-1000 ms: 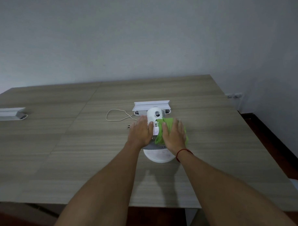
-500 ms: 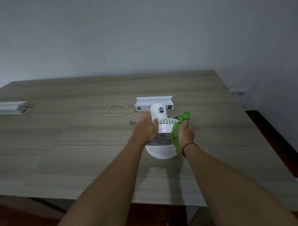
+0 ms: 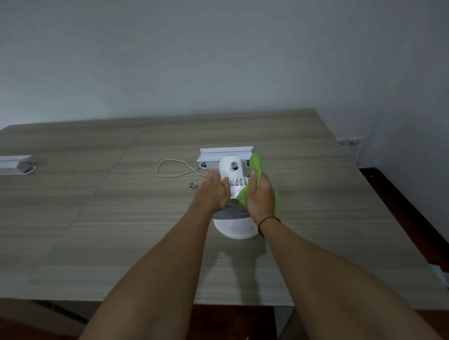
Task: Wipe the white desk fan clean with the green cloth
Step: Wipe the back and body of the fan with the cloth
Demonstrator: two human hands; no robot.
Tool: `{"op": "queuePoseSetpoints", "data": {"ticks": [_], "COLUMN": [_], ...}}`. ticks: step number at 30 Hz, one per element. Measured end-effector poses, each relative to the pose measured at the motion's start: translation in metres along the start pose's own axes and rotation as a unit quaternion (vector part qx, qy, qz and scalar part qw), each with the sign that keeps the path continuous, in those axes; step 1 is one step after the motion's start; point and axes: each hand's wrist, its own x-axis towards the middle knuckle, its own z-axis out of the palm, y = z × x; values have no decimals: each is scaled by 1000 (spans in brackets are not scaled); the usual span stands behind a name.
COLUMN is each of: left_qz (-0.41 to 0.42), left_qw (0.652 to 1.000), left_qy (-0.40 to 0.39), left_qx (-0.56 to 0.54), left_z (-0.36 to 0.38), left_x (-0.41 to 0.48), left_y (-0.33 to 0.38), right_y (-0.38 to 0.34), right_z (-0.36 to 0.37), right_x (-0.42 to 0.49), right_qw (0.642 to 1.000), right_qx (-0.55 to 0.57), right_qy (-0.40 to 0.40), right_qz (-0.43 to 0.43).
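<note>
Left hand (image 3: 212, 190): flat and open, fingers extended together, palm pressed against the left side of the white desk fan (image 3: 231, 169); nothing gripped. Right hand (image 3: 260, 196): closed around the green cloth (image 3: 256, 161), thumb up, cloth bunched in the palm and pressed to the fan's right side, 1 fold standing above the fingers and another hanging below the wrist. Red cord bracelet (image 3: 267, 222) on the right wrist.

Between the 2 hands: fan tilted face down, rounded motor housing with a grey knob uppermost, slotted vents just below it, grey grille and round white base (image 3: 237, 229) toward the wrists. Fan resting on the wood-grain table (image 3: 98, 225).

Just beyond the fingertips: white rectangular cable box (image 3: 225, 153), touching or nearly touching the fan's far side; contact not discernible. Left of the left hand: white power cord (image 3: 170, 169) looped on the tabletop, 2-pin plug (image 3: 193, 185) lying free near the left thumb.

Far left of both hands, at the table edge: second white box (image 3: 8, 164) with a short cord. Far right, beyond the table: wall sockets (image 3: 349, 141) low on the grey wall.
</note>
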Motion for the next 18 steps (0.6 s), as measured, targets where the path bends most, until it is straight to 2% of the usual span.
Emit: {"op": "queuePoseSetpoints", "data": {"ticks": [3,8,12,18], "left_qz": [-6,-11,9,23], "left_qw": [1000,1000,1000,999], "left_qy": [3,11,7,45], "left_qx": [-3,-7,-6,4], "left_z": [2,3,0,5], "left_x": [3,-1,-3,-6], "left_y": [-1,2,3,1], "right_y": [-6,1,10,35], "right_z": [2,-1,-3,-12], "right_x": [-2,5,15,31], "right_qw": [999,1000,998,976], "right_qx": [-23,-22,8,87], "right_qy": [-25,-3,6,16], "right_qz": [-23,0,61,197]}}
